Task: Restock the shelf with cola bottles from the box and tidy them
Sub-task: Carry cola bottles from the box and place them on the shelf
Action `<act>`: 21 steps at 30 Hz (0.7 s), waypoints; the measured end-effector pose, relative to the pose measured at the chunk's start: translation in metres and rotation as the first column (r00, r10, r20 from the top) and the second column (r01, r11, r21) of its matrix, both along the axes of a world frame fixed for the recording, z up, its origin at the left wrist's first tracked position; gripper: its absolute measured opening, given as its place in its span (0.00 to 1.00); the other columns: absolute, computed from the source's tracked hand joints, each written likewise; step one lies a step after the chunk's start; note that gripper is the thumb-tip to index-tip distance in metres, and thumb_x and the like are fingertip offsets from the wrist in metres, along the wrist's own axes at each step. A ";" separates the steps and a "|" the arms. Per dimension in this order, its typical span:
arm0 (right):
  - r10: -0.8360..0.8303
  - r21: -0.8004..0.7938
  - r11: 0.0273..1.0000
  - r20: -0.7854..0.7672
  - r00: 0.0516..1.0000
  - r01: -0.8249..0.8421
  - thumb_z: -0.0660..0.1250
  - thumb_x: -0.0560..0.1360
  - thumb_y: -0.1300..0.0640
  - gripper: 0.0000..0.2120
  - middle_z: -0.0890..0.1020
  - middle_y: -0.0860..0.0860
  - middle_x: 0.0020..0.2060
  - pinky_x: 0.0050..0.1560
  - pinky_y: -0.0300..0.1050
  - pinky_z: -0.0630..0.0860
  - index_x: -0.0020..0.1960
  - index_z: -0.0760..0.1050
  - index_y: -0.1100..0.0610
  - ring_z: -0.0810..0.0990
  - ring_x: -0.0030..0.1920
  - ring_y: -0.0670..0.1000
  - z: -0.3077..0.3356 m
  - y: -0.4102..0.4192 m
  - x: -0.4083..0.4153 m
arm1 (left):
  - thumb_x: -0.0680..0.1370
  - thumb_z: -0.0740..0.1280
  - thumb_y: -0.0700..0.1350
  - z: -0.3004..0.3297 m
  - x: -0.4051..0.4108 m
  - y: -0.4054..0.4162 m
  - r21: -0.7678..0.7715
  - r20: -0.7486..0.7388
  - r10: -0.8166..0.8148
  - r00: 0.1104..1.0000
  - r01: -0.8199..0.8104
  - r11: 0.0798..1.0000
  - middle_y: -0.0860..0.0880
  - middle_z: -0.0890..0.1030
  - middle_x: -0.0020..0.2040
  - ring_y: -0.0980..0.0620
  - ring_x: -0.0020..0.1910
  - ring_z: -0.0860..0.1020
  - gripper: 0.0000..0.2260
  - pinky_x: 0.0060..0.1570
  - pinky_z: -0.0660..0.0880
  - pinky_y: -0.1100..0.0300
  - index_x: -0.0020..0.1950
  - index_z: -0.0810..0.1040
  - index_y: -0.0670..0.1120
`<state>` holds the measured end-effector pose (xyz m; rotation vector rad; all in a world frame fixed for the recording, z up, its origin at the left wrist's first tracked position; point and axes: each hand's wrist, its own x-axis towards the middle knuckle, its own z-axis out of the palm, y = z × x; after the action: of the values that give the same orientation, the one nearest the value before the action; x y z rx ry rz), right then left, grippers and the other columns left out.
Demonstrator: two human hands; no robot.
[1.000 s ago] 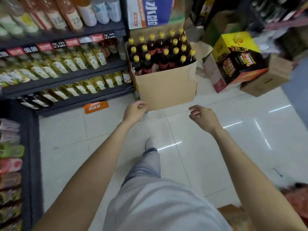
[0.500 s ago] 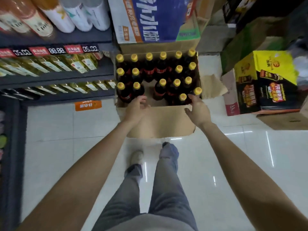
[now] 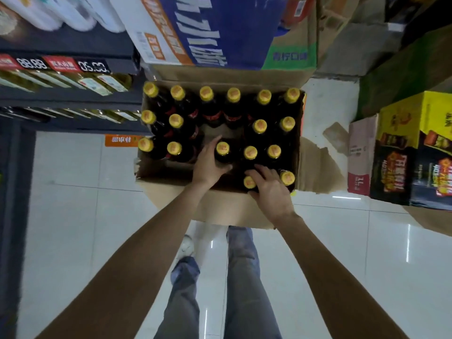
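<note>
An open cardboard box [image 3: 220, 209] stands on the floor in front of me, filled with several dark cola bottles with yellow caps. My left hand [image 3: 208, 165] wraps round the neck of one bottle [image 3: 222, 149] in the middle of the box. My right hand [image 3: 269, 189] curls round the neck of another bottle [image 3: 249, 182] at the box's near edge. The shelf [image 3: 71, 101] rises at the left with bottles of yellow drink on it.
A blue and white carton [image 3: 208, 30] sits just beyond the box. A yellow and black carton [image 3: 411, 152] and other cartons stand at the right. White floor tiles [image 3: 73, 216] spread under my legs [image 3: 239, 289].
I have stepped closer and now look straight down into the box. Both hands went from the box's near edge onto bottle necks inside it.
</note>
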<state>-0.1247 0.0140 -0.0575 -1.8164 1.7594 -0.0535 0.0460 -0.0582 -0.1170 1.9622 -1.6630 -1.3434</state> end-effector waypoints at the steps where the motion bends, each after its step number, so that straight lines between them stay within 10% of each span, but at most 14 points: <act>1: 0.012 -0.005 1.000 0.054 0.998 -0.011 0.71 0.70 0.65 0.23 0.73 0.59 0.66 0.57 0.55 0.75 0.64 0.73 0.58 0.70 0.65 0.62 -0.003 0.000 -0.001 | 0.68 0.77 0.41 -0.003 -0.003 0.000 -0.023 0.002 0.026 1.000 -0.026 0.999 0.46 0.71 0.69 0.47 0.69 0.69 0.36 0.67 0.68 0.49 0.73 0.65 0.49; 5: 0.024 -0.044 0.999 0.104 0.994 -0.020 0.69 0.72 0.68 0.18 0.79 0.62 0.59 0.54 0.56 0.79 0.61 0.74 0.64 0.74 0.65 0.61 -0.004 -0.003 -0.002 | 0.67 0.78 0.44 -0.007 -0.007 0.000 -0.084 0.088 0.050 0.995 -0.043 0.996 0.48 0.76 0.64 0.48 0.63 0.75 0.33 0.62 0.73 0.48 0.69 0.68 0.50; 10: 0.065 -0.333 0.941 0.009 0.998 -0.058 0.79 0.64 0.58 0.19 0.83 0.53 0.40 0.29 0.40 0.76 0.50 0.78 0.61 0.83 0.43 0.54 0.040 -0.001 0.001 | 0.66 0.79 0.45 0.024 0.011 0.017 -0.155 0.038 0.104 0.994 -0.097 0.983 0.47 0.78 0.63 0.49 0.64 0.75 0.34 0.62 0.73 0.49 0.69 0.69 0.48; 13: 0.014 -0.471 0.882 0.007 1.000 -0.009 0.68 0.71 0.49 0.15 0.82 0.52 0.41 0.31 0.40 0.73 0.51 0.78 0.59 0.81 0.42 0.53 0.090 -0.003 0.004 | 0.66 0.78 0.53 0.066 0.030 0.029 -0.178 -0.048 0.130 0.990 -0.137 0.974 0.48 0.79 0.59 0.49 0.60 0.77 0.35 0.57 0.77 0.47 0.70 0.68 0.51; 18: -0.029 -0.277 0.947 0.435 0.900 0.164 0.65 0.76 0.47 0.18 0.78 0.49 0.56 0.58 0.43 0.69 0.58 0.74 0.58 0.72 0.61 0.50 0.171 -0.010 0.023 | 0.63 0.74 0.63 0.156 0.064 0.059 -0.333 -0.054 0.189 0.981 -0.196 0.922 0.54 0.79 0.57 0.52 0.59 0.76 0.33 0.54 0.77 0.51 0.65 0.73 0.53; 21: -0.086 -0.053 0.984 0.698 0.711 0.171 0.68 0.76 0.56 0.14 0.79 0.50 0.54 0.52 0.34 0.72 0.60 0.71 0.58 0.76 0.57 0.42 0.213 -0.011 0.056 | 0.63 0.76 0.62 0.206 0.090 0.090 -0.358 -0.200 0.329 0.923 -0.381 0.852 0.52 0.78 0.57 0.55 0.58 0.76 0.29 0.57 0.74 0.55 0.60 0.76 0.53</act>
<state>-0.0689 0.0032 0.1559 -1.4492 1.3297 -0.8103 0.1358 0.0321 0.0889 1.7849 -1.2968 -0.8978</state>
